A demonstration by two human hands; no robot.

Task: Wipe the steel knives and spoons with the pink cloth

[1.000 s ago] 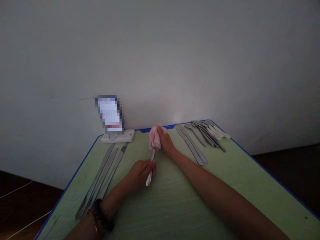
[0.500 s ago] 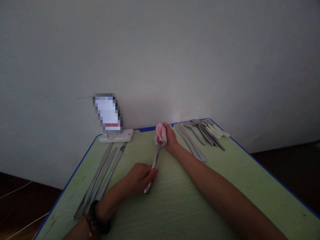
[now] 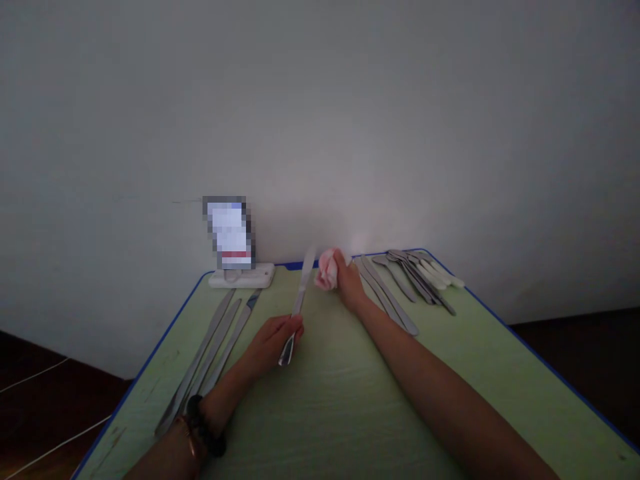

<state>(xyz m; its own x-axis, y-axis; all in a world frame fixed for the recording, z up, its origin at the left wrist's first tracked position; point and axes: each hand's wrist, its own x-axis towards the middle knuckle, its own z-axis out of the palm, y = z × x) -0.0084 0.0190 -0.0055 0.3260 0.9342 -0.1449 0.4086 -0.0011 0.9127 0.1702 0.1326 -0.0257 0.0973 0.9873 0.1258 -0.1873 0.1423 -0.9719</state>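
My left hand point(image 3: 275, 341) is closed around the handle of a silver table knife point(image 3: 301, 297), whose blade points up and away toward the wall. A crumpled pink and white cloth point(image 3: 329, 270) is bunched in my right hand point(image 3: 349, 283), just to the right of the blade and apart from it. Several knives point(image 3: 220, 347) lie side by side on the table to the left, partly behind my left wrist. Beyond my right forearm, two more knives point(image 3: 387, 293) lie close together.
A phone point(image 3: 233, 233) with a blurred screen leans on a white stand point(image 3: 243, 275) at the back left. Spoons point(image 3: 417, 277) and white-handled cutlery point(image 3: 437, 272) are heaped at the back right. The green table point(image 3: 340, 407) has a blue edge and stands against a grey wall point(image 3: 320, 120).
The cloth has come off the knife blade and moved slightly right with my right hand. The blade now shows bare, and my left hand has shifted a little left and up. The view has tilted slightly.
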